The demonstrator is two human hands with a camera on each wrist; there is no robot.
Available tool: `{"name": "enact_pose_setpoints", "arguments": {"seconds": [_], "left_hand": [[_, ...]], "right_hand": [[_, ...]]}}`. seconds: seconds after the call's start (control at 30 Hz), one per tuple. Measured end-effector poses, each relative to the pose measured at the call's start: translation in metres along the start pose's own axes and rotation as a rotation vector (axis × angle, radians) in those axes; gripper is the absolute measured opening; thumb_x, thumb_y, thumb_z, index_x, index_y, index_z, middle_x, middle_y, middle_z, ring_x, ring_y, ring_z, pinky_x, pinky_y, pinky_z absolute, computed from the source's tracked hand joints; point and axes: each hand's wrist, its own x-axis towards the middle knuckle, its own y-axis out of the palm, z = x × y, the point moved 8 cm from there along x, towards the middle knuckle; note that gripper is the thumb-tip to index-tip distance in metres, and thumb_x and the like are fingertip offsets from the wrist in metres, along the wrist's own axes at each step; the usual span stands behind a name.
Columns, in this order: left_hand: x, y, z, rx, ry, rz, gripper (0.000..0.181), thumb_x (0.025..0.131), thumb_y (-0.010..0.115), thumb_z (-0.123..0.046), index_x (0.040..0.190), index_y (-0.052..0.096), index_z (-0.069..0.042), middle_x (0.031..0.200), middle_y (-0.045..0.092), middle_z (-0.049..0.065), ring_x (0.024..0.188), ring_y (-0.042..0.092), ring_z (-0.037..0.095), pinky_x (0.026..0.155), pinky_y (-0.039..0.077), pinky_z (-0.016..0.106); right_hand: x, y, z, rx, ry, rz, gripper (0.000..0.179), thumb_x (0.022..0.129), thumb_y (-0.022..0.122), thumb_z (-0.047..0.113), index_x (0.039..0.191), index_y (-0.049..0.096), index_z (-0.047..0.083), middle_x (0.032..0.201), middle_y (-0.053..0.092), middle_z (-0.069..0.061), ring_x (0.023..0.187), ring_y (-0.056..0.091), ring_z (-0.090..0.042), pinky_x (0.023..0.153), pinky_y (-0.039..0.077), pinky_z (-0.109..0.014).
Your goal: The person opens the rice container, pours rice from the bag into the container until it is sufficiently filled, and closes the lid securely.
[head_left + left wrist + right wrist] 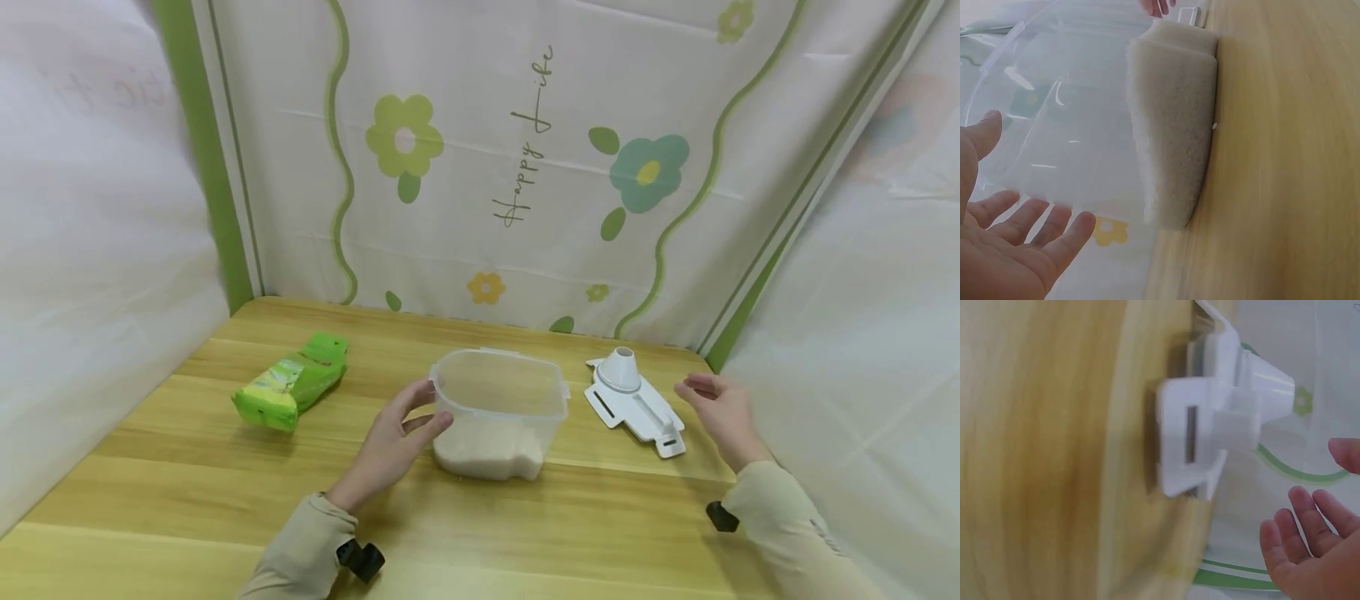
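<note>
A clear plastic container (498,408) stands upright on the table with white rice (1175,125) in its lower part. My left hand (401,442) is at the container's left side, thumb by the near rim and fingers spread along the wall. In the left wrist view those fingers (1072,234) are extended and not wrapped around it. A white lid (637,408) with a cone-shaped spout (621,367) lies flat to the right of the container. Just right of the lid hovers my right hand (720,412), its fingers loosely bent with nothing in them.
A green and yellow bag (296,379) lies on the wooden table (480,533) at the left. One loose grain (1214,126) is beside the container. Printed fabric (465,208) hangs behind the table and along both sides.
</note>
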Motion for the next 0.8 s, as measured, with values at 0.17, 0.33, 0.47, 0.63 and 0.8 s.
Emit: {"name": "enact_pose_setpoints", "arguments": {"seconds": [0.17, 0.33, 0.47, 0.63, 0.8], "left_hand": [[0.0, 0.0, 0.0, -0.003, -0.006, -0.001, 0.053, 0.093, 0.07, -0.025, 0.14, 0.05, -0.01, 0.139, 0.05, 0.017, 0.128, 0.046, 0.027, 0.1, 0.047, 0.04], [-0.001, 0.0, -0.001, -0.015, -0.006, 0.001, 0.054, 0.094, 0.07, -0.024, 0.141, 0.049, -0.009, 0.14, 0.048, 0.019, 0.129, 0.046, 0.027, 0.1, 0.046, 0.04], [-0.001, 0.001, 0.0, -0.011, -0.015, 0.005, 0.058, 0.094, 0.07, -0.025, 0.143, 0.047, -0.005, 0.141, 0.047, 0.019, 0.129, 0.045, 0.027, 0.1, 0.046, 0.038], [-0.002, 0.002, -0.001, -0.007, -0.022, 0.013, 0.061, 0.094, 0.069, -0.027, 0.144, 0.045, -0.003, 0.141, 0.047, 0.019, 0.129, 0.045, 0.027, 0.1, 0.047, 0.036], [-0.002, 0.001, -0.001, -0.005, -0.017, 0.014, 0.057, 0.094, 0.069, -0.026, 0.143, 0.047, -0.006, 0.14, 0.049, 0.017, 0.129, 0.045, 0.026, 0.1, 0.047, 0.036]], "right_hand": [[0.0, 0.015, -0.011, 0.083, 0.047, -0.006, 0.072, 0.092, 0.068, 0.043, 0.14, 0.048, -0.006, 0.132, 0.057, -0.022, 0.101, 0.056, -0.001, 0.078, 0.045, -0.008], [0.0, 0.026, -0.019, 0.079, 0.101, -0.049, 0.069, 0.089, 0.074, 0.04, 0.138, 0.052, -0.004, 0.128, 0.06, -0.019, 0.105, 0.058, -0.008, 0.077, 0.046, -0.007], [0.001, 0.031, -0.022, 0.065, 0.107, -0.061, 0.064, 0.088, 0.076, 0.036, 0.134, 0.055, -0.004, 0.126, 0.062, -0.02, 0.103, 0.06, -0.011, 0.076, 0.047, -0.007], [0.004, 0.037, -0.024, 0.052, 0.106, -0.044, 0.063, 0.086, 0.078, 0.037, 0.131, 0.059, -0.003, 0.123, 0.064, -0.018, 0.098, 0.061, -0.007, 0.074, 0.048, -0.008], [0.006, 0.042, -0.022, -0.009, 0.096, -0.047, 0.062, 0.082, 0.08, 0.043, 0.125, 0.064, 0.0, 0.116, 0.068, -0.013, 0.092, 0.061, -0.004, 0.069, 0.048, -0.01]]}}
